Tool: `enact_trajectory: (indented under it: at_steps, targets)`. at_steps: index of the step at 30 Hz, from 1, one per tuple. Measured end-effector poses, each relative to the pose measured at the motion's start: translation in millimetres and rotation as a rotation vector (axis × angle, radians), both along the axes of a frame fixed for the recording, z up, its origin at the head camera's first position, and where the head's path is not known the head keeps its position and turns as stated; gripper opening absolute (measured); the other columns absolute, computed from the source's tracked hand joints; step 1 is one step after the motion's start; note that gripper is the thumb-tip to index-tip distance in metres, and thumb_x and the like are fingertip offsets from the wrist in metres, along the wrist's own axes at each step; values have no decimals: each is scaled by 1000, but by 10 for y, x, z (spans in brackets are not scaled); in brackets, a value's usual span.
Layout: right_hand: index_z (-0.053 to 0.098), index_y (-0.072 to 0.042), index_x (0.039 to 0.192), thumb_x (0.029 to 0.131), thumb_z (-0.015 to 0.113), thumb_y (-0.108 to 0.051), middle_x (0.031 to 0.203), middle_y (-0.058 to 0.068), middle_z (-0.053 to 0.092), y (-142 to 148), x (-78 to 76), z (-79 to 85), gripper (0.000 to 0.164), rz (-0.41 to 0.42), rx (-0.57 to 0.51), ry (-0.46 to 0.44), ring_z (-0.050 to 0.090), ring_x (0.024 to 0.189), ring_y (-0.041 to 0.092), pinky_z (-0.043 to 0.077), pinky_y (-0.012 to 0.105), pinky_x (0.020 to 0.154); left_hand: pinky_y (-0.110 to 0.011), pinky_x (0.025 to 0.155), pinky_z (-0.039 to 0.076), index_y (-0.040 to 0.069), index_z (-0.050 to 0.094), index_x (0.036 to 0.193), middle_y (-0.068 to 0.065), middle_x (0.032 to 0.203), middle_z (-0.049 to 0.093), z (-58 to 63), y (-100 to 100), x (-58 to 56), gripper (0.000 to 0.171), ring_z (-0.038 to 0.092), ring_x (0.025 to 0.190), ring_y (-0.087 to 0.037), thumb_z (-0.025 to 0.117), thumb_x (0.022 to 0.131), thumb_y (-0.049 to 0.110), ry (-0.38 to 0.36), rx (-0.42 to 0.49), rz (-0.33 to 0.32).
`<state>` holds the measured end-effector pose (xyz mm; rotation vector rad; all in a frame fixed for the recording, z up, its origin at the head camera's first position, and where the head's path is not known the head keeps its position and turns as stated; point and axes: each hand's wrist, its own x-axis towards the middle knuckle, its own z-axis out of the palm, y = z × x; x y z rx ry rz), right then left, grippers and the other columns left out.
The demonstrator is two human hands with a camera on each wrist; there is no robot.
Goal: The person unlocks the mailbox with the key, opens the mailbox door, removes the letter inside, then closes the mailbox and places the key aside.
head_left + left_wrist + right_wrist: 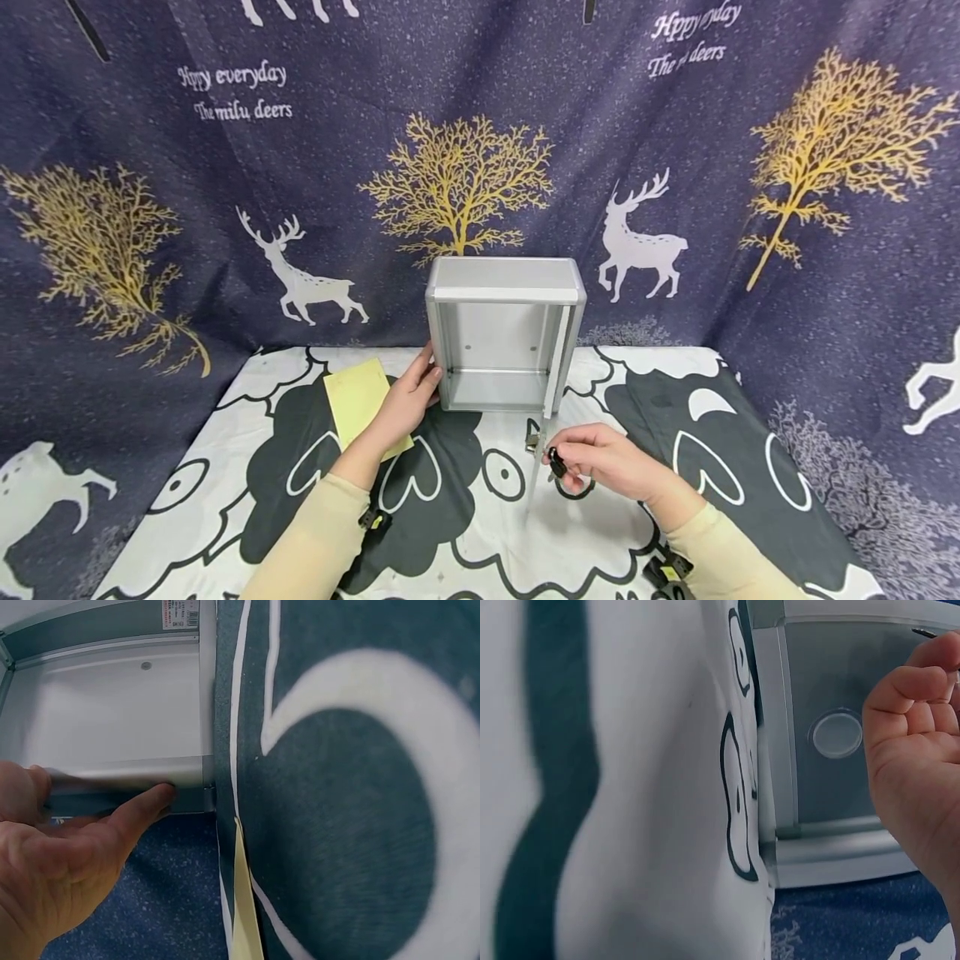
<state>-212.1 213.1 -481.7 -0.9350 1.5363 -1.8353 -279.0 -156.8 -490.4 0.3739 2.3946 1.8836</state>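
Observation:
A silver metal box (507, 279) with an open front stands on the cloth-covered surface. Its clear-paned door (551, 367) is swung out toward me along the right side, seen nearly edge-on, and a small metal lock (532, 442) sits on it. My right hand (603, 458) pinches a black-headed key (557, 461) beside the lock; whether the key is in it I cannot tell. Against the box's left side wall (127, 776) rests my left hand (408, 396), thumb and fingers touching it in the left wrist view.
A yellow sheet of paper (356, 400) lies on the patterned cloth (517, 525) left of the box, partly under my left forearm. Behind the box hangs a dark blue curtain (480, 67) with deer and trees. A printed label (181, 613) is inside the box.

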Motion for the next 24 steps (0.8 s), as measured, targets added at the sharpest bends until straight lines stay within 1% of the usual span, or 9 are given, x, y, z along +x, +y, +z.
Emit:
enact_trajectory:
  at_steps: [5, 8, 11, 14, 19, 24]
  targets:
    - [55, 31, 122, 117, 48, -5, 91, -1, 71, -119, 11, 15, 37, -23, 33, 7, 69, 76, 9, 54, 23, 69, -55, 118, 51, 25, 16, 181, -26, 174, 40, 4, 7, 4, 66, 46, 157, -42, 47, 123, 28, -5, 3, 9]
    - [54, 31, 123, 117, 49, -6, 87, -1, 69, -183, 10, 2, 38, -40, 43, 16, 68, 76, 9, 53, 23, 69, -55, 118, 51, 24, 16, 181, -26, 175, 38, 7, 9, 8, 66, 45, 157, -42, 47, 123, 27, -5, 0, 5]
    - [57, 30, 122, 118, 50, -7, 83, 0, 65, -256, 4, -12, 38, -67, 47, 23, 68, 76, 10, 53, 23, 69, -56, 118, 51, 24, 16, 181, -26, 175, 37, 14, 3, 11, 66, 44, 158, -43, 46, 123, 27, 0, -5, 2]
    - [60, 28, 122, 117, 52, -9, 82, 0, 65, -336, 2, -24, 38, -108, 57, 26, 68, 75, 11, 54, 23, 68, -56, 118, 51, 24, 16, 181, -27, 175, 36, 18, -7, 11, 66, 44, 158, -43, 46, 123, 27, 3, -11, 1]
    - [59, 30, 120, 117, 54, -9, 81, 0, 68, -484, 16, -36, 39, -170, 65, 49, 67, 74, 11, 54, 23, 67, -55, 118, 50, 24, 16, 182, -26, 176, 35, 21, -5, 23, 66, 42, 159, -42, 46, 123, 28, -2, -16, 1]
    - [60, 28, 118, 116, 56, -11, 83, 2, 71, -628, 10, -35, 40, -229, 82, 64, 66, 73, 10, 54, 23, 66, -56, 118, 51, 26, 16, 182, -26, 175, 38, 17, 1, 25, 66, 45, 158, -42, 46, 123, 29, -2, -20, 2]
